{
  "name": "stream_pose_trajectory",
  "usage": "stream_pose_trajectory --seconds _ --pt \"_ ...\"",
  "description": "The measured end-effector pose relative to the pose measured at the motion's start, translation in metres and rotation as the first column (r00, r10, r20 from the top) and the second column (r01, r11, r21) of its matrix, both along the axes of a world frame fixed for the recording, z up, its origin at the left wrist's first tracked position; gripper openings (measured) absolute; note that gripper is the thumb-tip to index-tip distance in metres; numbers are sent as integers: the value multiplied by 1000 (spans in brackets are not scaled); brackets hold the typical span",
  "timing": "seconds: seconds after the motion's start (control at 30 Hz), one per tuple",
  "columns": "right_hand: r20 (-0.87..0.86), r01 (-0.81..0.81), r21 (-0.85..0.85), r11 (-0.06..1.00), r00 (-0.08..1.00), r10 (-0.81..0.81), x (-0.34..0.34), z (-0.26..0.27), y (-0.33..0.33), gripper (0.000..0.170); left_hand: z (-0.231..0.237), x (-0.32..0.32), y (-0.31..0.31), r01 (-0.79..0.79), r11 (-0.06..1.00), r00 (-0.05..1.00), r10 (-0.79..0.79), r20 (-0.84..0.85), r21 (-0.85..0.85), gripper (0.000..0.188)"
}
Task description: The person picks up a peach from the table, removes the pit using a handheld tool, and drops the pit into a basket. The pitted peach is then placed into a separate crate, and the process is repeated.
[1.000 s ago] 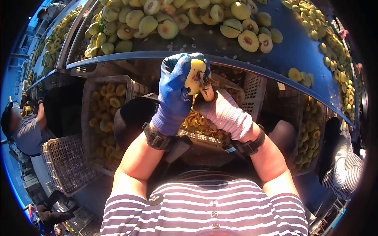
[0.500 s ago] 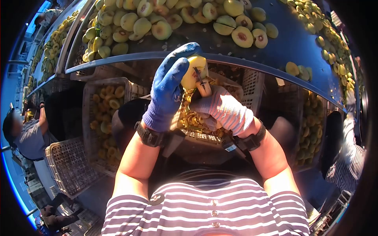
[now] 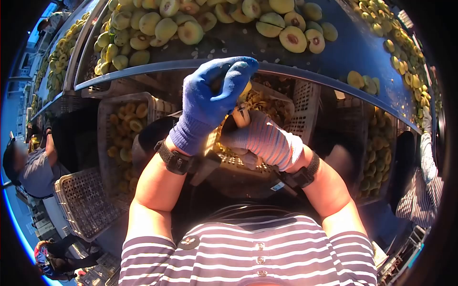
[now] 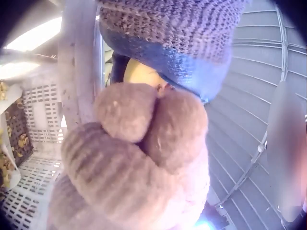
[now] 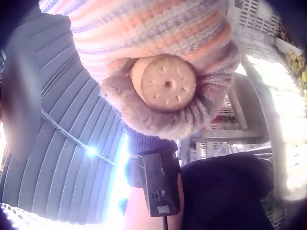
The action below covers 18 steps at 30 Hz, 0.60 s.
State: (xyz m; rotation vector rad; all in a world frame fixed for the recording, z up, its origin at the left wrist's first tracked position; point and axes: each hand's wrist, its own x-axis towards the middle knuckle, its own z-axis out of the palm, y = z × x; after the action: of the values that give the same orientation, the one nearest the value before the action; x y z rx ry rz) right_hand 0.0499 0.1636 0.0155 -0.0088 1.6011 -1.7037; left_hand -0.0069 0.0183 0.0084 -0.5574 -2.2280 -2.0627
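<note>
My left hand (image 3: pixel 212 90), in a blue coated glove, holds a yellow peach half (image 4: pixel 141 74) with its fingers bent over the top. The glove hides most of the fruit in the head view, leaving a small yellow patch beside the fingers. Lower and to the right, my right hand (image 3: pixel 262 138) wears a striped knit glove and grips a wooden-handled pitting knife (image 3: pixel 241 116). The handle's round butt (image 5: pixel 169 82) sticks out of that fist in the right wrist view. The knife's working end meets the peach and is mostly hidden.
A metal-edged worktable (image 3: pixel 191 64) bears piled peach halves (image 3: pixel 164 28). Below the hands stands a crate of peach scraps (image 3: pixel 241 164). Peach-filled crates stand left (image 3: pixel 151 112) and right (image 3: pixel 374 157). An upturned crate (image 3: pixel 88 205) and a person (image 3: pixel 36 164) are at left, another person at right.
My left hand has turned over the peach half, covering the cut face that showed earlier; its fingers were straighter half a second ago. The right hand keeps its grip, shifting slightly left and down.
</note>
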Motion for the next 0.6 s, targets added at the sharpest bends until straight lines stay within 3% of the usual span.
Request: stream_pose_trajectory --seconds 0.1,0.17,0.33,0.43,0.47,0.57,0.6 --pt "-131 124 97 988 985 -111 -1 3 -16 24 -12 6 8 -224 972 959 205 -196 -78 19" --pt "-283 196 149 969 948 -148 0 -11 -21 26 -17 2 7 -265 956 915 209 -345 -123 20" --pt "61 85 -89 992 995 -80 2 -12 -9 17 -5 -6 1 -220 923 815 -4 -580 -316 21" --pt "259 111 -192 975 964 -59 4 -8 -6 18 1 -2 -1 -126 926 870 -69 -488 -356 19" --pt "322 132 -215 968 945 -58 5 -6 -5 19 -4 -6 0 -158 947 824 -29 -565 -279 21" --pt "365 129 -239 962 930 -34 3 -2 -4 25 -13 1 2 -158 986 937 131 -325 -60 22" --pt "358 116 -236 965 933 -25 2 0 -4 26 -6 11 7 -113 952 983 64 175 286 25"
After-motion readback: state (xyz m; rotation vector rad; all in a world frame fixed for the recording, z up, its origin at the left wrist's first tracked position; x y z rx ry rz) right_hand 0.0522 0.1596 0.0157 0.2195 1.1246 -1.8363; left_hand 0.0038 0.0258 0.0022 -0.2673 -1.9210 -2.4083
